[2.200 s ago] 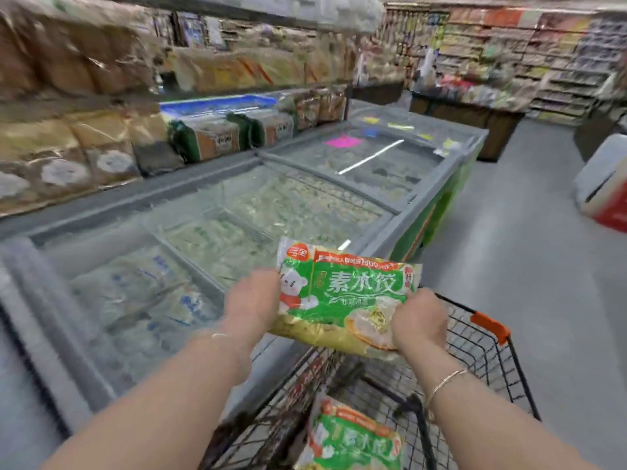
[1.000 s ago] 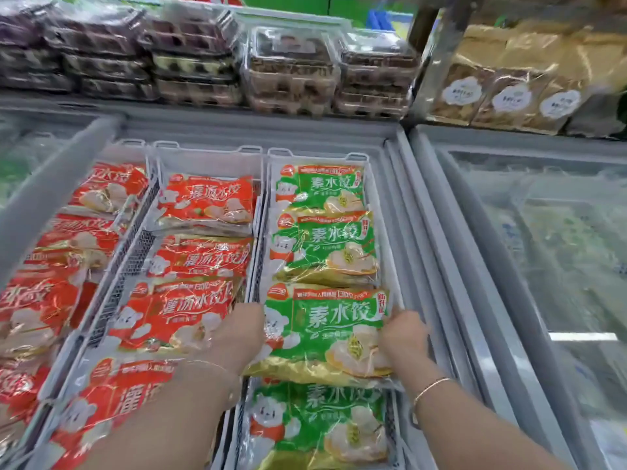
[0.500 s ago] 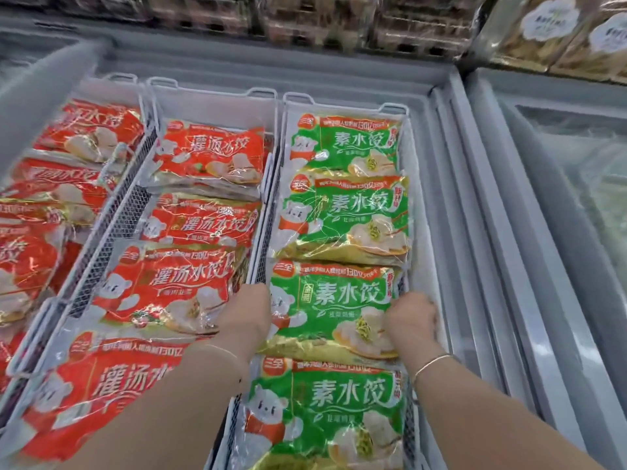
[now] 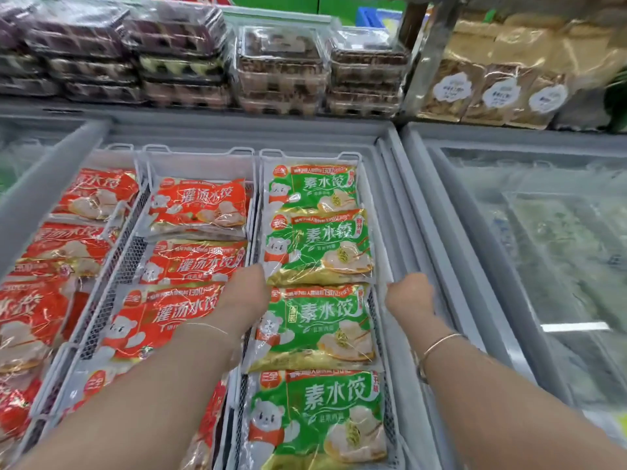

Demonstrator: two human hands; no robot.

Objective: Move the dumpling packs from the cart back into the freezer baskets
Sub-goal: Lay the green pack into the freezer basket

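A green dumpling pack [image 4: 315,329] lies flat in the right white freezer basket [image 4: 364,184], third in a row of several green packs. My left hand [image 4: 242,295] hovers at the pack's left edge, over the divider between baskets, and holds nothing. My right hand [image 4: 410,298] is just right of the pack above the basket's rim, fingers loosely curled and apart from it. Another green pack [image 4: 317,422] lies nearer me, and two lie farther back. The cart is out of view.
Red dumpling packs [image 4: 198,206] fill the middle basket, and more red packs [image 4: 84,198] fill the left one. The freezer's sliding lid frame [image 4: 424,232] runs along the right, with a shut glass freezer [image 4: 559,249] beyond it. Boxed goods [image 4: 281,72] are stacked on the shelf behind.
The green pack went from above the cart into the right basket. Both hands have let go of it and drawn slightly outward; the view has lifted a little.
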